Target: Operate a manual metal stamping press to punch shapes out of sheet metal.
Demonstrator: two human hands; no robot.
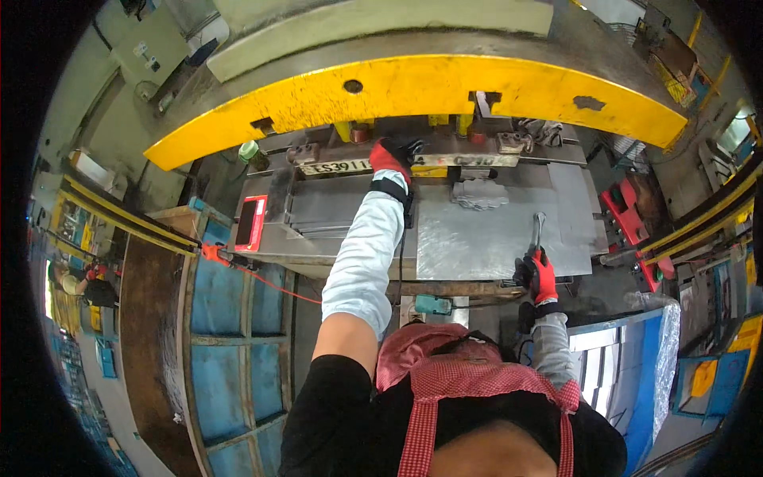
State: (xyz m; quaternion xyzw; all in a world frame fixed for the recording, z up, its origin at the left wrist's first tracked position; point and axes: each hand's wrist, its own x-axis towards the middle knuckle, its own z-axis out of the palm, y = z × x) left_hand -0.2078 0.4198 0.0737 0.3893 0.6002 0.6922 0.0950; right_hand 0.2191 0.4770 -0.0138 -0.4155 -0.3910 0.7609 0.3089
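Observation:
My left hand (389, 157), in a red and black glove, reaches forward to the metal die (457, 149) beneath the press's yellow beam. It is at the die's front edge; its dark fingertips blend into the die, so their grip is unclear. My right hand (539, 274), gloved alike, is closed around a slim silver metal tool with a rounded end (540, 229). That tool points forward over a large flat metal sheet (461, 238). Beyond the sheet lies a small stack of cut metal plates with jagged edges (480, 193), just in front of the die.
Overhead, the yellow press beam (413, 83) spans the work area. Left on the bed lies a red-framed dark panel (251, 223). A blue-panelled frame (238, 334) stands at left, a blue plastic-wrapped bin (648, 381) at right. Another person (91, 286) is far left.

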